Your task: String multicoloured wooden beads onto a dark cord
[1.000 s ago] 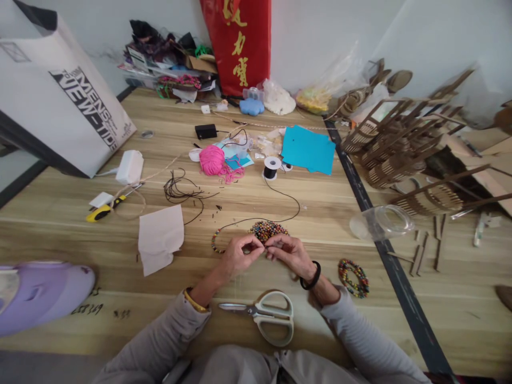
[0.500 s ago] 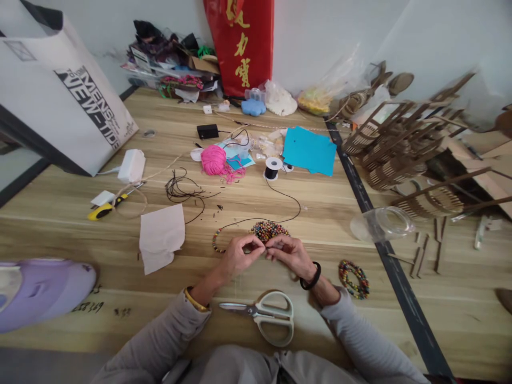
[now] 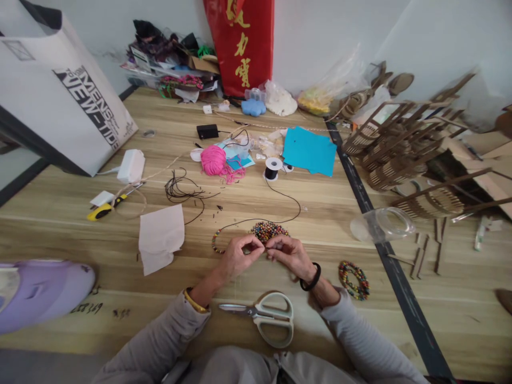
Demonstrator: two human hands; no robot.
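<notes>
My left hand and my right hand meet fingertip to fingertip just in front of a pile of small multicoloured beads. Both are closed in a pinch. A black cord threaded with beads curves in behind my left hand, which appears to pinch it. Whatever lies between my right fingertips is too small to make out. The bare cord runs back to a white spool of black cord. Below my hands lie scissors with pale handles, blades pointing left. A coiled bead string rests right of my right wrist.
On the left are a white paper piece, a yellow cutter and a purple object. Pink yarn and blue sheets lie farther back. A clear plastic container and small wooden baskets stand right.
Almost nothing differs. Both hands keep their pinch in the same spot, and the beads, cord and scissors lie as before.
</notes>
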